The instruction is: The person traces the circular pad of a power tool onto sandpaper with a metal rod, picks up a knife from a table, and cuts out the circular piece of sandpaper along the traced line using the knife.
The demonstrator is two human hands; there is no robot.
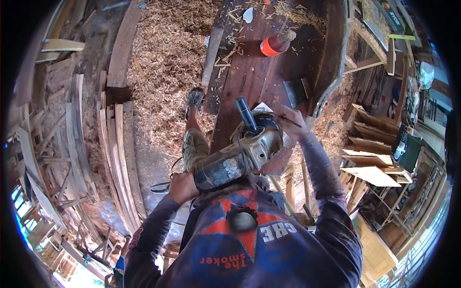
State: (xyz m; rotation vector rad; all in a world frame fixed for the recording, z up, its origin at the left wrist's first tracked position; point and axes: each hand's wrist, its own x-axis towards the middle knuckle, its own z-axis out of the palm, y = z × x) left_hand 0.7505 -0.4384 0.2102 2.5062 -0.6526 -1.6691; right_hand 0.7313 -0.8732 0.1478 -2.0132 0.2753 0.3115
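A large, worn angle grinder point(224, 167) lies across my lap, its side handle point(245, 114) pointing up and away. My left hand point(182, 187) is closed around the rear end of its body. At the head end, my right hand point(294, 123) pinches a thin dark rod point(289, 121) beside the round guard point(269, 122). What kind of tool the rod is, I cannot make out. A white piece point(262, 107) shows just beyond the guard. The disc itself is mostly hidden.
On the dark wooden boards point(245, 72) ahead stand a red-labelled bottle point(276, 45) and a dark block point(297, 92). Wood shavings point(165, 57) cover the ground. Long planks point(117, 158) lie at left; stacked wooden pieces point(372, 144) fill the right.
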